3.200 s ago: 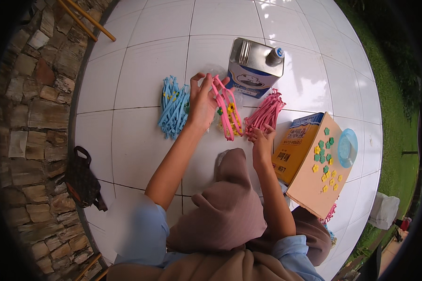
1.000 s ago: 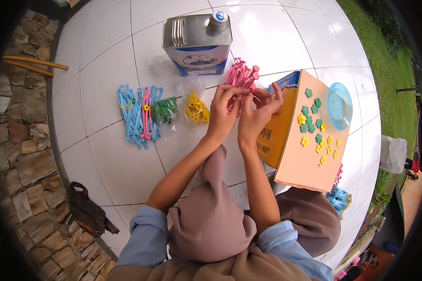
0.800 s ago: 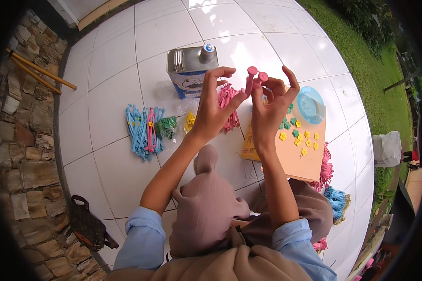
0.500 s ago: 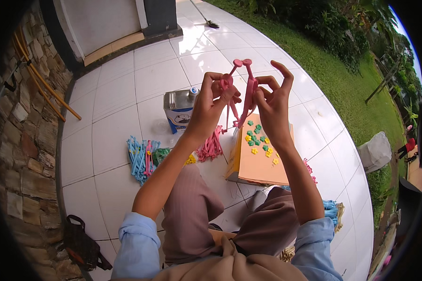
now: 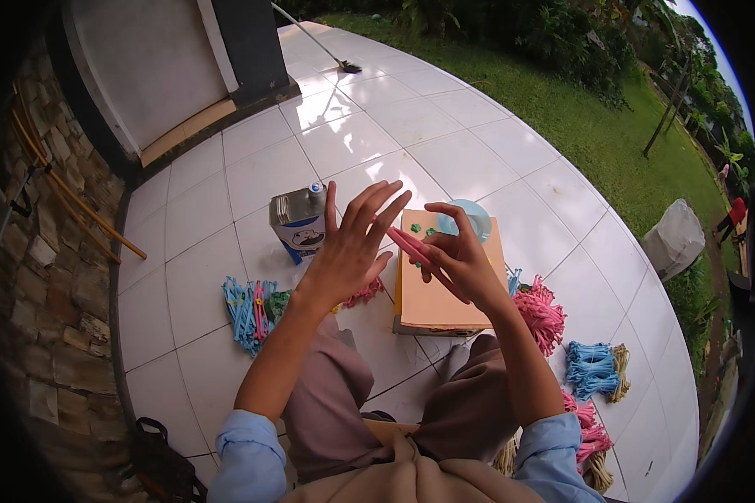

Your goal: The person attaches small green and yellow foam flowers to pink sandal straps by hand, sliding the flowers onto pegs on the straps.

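Note:
My right hand [image 5: 463,261] is closed, its thumb and fingers pinching a slim pink plastic strap [image 5: 408,245] over the box. My left hand [image 5: 351,243] is just left of it, fingers spread and raised; the far tip of the strap reaches close to its fingers, and I cannot tell whether they touch. Below both hands stands a cardboard box [image 5: 445,306] with a flat tan top. A few small green flower-shaped pieces [image 5: 416,228] lie on that top, partly hidden by my right hand.
A light-blue round dish [image 5: 481,216] shows beyond the box. To the left are a blue-and-white metal can [image 5: 298,225] and blue strap bundles [image 5: 242,312]. Pink straps [image 5: 540,317] and more blue bundles [image 5: 592,369] lie at right. A dark bag [image 5: 164,457] rests near the stone wall.
My hands have come lower and toward me. My left hand has let go of the pink piece and spread its fingers. The view has shifted, showing the dish and more bundles at right.

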{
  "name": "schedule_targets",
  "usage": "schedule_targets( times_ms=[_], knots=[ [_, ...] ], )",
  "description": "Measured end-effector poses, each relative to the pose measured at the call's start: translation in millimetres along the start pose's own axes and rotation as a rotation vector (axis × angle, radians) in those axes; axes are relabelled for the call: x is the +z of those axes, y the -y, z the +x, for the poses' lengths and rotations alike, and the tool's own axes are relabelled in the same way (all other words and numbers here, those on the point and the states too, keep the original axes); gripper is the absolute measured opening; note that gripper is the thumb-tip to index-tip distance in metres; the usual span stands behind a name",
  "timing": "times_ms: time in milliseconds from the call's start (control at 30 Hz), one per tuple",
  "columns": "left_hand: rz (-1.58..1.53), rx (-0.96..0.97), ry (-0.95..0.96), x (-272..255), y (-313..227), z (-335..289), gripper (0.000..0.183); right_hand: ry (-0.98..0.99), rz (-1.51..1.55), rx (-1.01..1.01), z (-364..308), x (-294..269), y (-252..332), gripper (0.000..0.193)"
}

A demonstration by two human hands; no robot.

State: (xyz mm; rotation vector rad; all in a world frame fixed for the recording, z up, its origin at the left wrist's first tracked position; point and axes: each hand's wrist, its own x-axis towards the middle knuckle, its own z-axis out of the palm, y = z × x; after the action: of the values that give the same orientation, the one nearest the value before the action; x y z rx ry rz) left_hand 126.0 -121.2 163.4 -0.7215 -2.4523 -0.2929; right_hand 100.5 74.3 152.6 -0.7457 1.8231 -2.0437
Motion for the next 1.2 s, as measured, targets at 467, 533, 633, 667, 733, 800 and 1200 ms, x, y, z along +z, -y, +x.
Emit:
schedule_targets(
  times_ms=[467,533,633,667,733,800,1200],
  knots=[
    [-0.312,-0.130,0.045,1,15,-16,0.030,-0.246,-0.480,-0.137,-23,-26,28,0.055],
    [-0.343,-0.140,0.031,-2,14,-16,0.029,-0.301,-0.290,-0.187,-23,-25,30,0.057],
    [-0.314,-0.181,0.069,-6,10,-14,0.029,-0.333,-0.158,-0.260,-21,-21,29,0.057],
    [-0.314,-0.179,0.069,-3,12,-14,0.029,-0.335,-0.159,-0.260,-20,-19,29,0.057],
    [-0.373,-0.082,-0.040,7,18,-16,0.019,-0.408,-0.123,-0.302,-18,-15,30,0.057],
    [-0.645,-0.275,-0.064,12,20,-21,0.019,-0.455,-0.116,-0.286,-15,-17,25,0.056],
    [-1.318,-0.665,0.007,27,13,-17,0.038,-0.538,-0.034,-0.247,-9,-43,-3,0.057]
  ],
)
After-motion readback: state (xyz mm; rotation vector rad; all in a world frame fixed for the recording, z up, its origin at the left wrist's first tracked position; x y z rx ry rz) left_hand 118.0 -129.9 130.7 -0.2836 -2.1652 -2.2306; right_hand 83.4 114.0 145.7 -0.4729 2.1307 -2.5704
